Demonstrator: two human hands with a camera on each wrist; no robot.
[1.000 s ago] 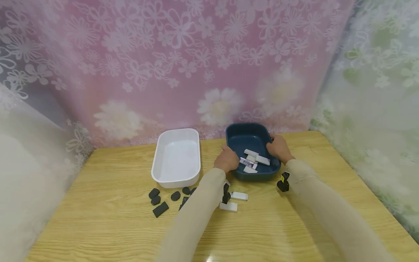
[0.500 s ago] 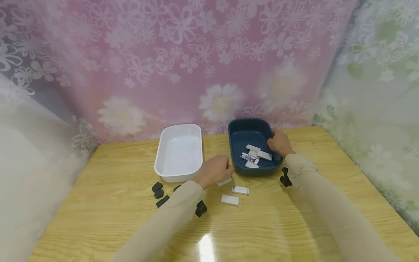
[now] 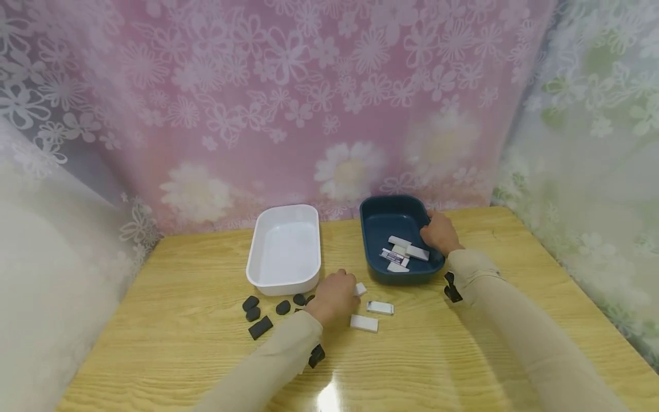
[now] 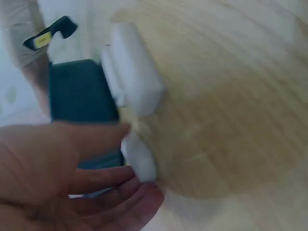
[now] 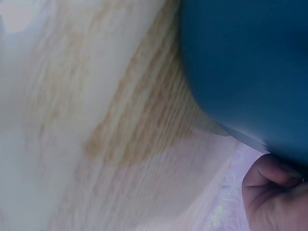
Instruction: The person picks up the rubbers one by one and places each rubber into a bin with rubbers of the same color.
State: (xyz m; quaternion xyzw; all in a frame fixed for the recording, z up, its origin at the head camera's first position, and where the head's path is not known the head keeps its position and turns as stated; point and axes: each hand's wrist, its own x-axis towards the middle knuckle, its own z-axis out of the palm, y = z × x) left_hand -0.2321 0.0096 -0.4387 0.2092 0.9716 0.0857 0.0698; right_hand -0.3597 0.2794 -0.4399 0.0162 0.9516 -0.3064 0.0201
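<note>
My left hand (image 3: 334, 296) is low over the table with a white eraser (image 3: 360, 289) at its fingertips. In the left wrist view, the thumb and fingers pinch that eraser (image 4: 139, 159) from both sides. My right hand (image 3: 440, 232) grips the right rim of the dark blue tub (image 3: 404, 279), thumb over the edge. Inside the tub lies a loose pile of white erasers (image 3: 399, 254), one with a printed sleeve. Two more erasers lie in front of the tub, one farther (image 3: 380, 308) and one nearer (image 3: 364, 323).
An empty white tub (image 3: 283, 289) stands left of the blue one. Several black pieces, some rounded like pebbles (image 3: 283, 307) and one a flat block (image 3: 260, 328), lie before it, partly hidden by my left hand. A floral curtain (image 3: 345, 114) hangs behind the table.
My left hand has let go of the blue tub's left rim and moved down and left to the white eraser, taking hold of it. My right hand stays on the tub's rim.
</note>
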